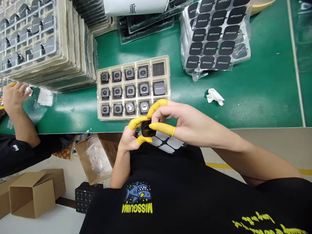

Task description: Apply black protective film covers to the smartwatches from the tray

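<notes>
Fingers (pixel 137 123) of the left hand (pixel 127 139), capped in yellow cots, pinch a black smartwatch (pixel 147 130) between the thumb, on its lower side, and a finger at its upper left; I see its glossy face toward the camera. Watch is held just below the near edge of the blister tray, above the lap. Right hand (pixel 185 121) comes in from the other side: cotted thumb across the watch face, cotted index finger bent to the upper edge, the two tips near each other. Whether they pinch anything between them, I cannot tell.

Just under the hands I note a sheet of pale rounded squares (pixel 167 148), partly covered, over the wearer's black shirt (pixel 170 182).

Blister tray (pixel 168 70), on the green table (pixel 265 84): three rows of five compartments. Four columns hold watches, sensor backs up; in the last, the middle one shows a HiFuture label, the nearest is mostly hidden by the right hand.

Farther out: HiFuture label sheets (pixel 210 34) piled at right, crumpled white scrap (pixel 214 97) nearer, tall tray stack (pixel 73 55) at left. Co-worker's hand (pixel 15 96) at the left edge. On the floor, an open carton (pixel 84 152) holding clear plastic.
</notes>
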A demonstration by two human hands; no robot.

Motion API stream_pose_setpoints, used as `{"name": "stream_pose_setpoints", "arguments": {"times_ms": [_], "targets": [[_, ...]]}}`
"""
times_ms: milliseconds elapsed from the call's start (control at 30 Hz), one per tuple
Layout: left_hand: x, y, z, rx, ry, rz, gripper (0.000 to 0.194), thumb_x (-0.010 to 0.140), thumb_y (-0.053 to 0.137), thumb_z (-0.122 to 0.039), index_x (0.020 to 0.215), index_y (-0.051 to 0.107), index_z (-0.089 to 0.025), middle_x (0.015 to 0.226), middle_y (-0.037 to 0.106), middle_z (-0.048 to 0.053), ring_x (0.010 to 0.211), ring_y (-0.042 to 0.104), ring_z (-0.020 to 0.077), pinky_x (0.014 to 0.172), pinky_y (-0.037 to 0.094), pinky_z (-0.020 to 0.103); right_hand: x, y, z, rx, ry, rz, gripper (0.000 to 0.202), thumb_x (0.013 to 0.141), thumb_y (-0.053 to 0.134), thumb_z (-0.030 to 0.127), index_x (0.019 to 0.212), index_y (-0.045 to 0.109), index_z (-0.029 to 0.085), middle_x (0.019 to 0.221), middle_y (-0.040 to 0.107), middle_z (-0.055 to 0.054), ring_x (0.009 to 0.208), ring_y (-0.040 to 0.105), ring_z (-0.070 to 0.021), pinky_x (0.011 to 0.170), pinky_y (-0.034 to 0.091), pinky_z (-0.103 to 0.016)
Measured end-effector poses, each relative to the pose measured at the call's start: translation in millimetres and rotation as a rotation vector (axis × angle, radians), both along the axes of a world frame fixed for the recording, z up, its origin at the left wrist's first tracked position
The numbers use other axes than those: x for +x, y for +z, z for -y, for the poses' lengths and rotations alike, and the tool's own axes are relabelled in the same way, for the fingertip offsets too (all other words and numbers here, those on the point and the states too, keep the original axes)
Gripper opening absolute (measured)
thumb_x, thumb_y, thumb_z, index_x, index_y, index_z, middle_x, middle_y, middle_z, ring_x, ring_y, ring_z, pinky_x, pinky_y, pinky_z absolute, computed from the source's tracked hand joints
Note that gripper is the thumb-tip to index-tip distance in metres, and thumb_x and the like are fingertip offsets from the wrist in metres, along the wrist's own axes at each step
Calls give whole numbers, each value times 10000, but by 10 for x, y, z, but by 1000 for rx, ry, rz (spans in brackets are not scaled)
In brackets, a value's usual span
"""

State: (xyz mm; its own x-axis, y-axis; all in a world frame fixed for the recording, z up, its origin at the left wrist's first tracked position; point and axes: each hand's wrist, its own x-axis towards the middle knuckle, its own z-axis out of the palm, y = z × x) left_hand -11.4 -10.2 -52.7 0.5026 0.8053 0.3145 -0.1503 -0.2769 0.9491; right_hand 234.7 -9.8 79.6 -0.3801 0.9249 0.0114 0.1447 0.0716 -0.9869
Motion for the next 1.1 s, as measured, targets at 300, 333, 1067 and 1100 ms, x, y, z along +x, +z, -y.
{"name": "stream_pose_setpoints", "arguments": {"times_ms": [300,333,1067,1100], "targets": [[-22,-26,19,-59,-1,-61,878,830,881,-726,1529,629,-258,1322,824,132,1204,839,310,1054,683,395,-2,31,-10,-17,9,-12,168,1002,724,289,849,678,240,948,720,-41,874,623,-212,745,503,-343],[-22,-24,18,-57,-1,-59,879,831,877,-731,1528,630,-257,1328,823,134,1206,838,309,1054,682,394,-4,25,-9,-14,7,-15,170,1003,725,291,848,677,241,947,720,-40,873,624,-212,746,504,-344],[-28,-14,3,10,26,-38,819,864,867,-694,1525,640,-266,1338,819,127,1214,838,292,1058,679,371,-11,-14,0,66,3,73,185,1036,689,341,880,686,241,968,713,-47,859,624,-207,750,504,-356],[-26,-14,3,7,27,-28,820,862,874,-686,1529,639,-270,1358,815,128,1229,834,292,1067,674,368,-11,-16,1,72,3,76,187,1039,686,343,881,688,241,972,711,-47,860,625,-207,752,503,-357]]}}
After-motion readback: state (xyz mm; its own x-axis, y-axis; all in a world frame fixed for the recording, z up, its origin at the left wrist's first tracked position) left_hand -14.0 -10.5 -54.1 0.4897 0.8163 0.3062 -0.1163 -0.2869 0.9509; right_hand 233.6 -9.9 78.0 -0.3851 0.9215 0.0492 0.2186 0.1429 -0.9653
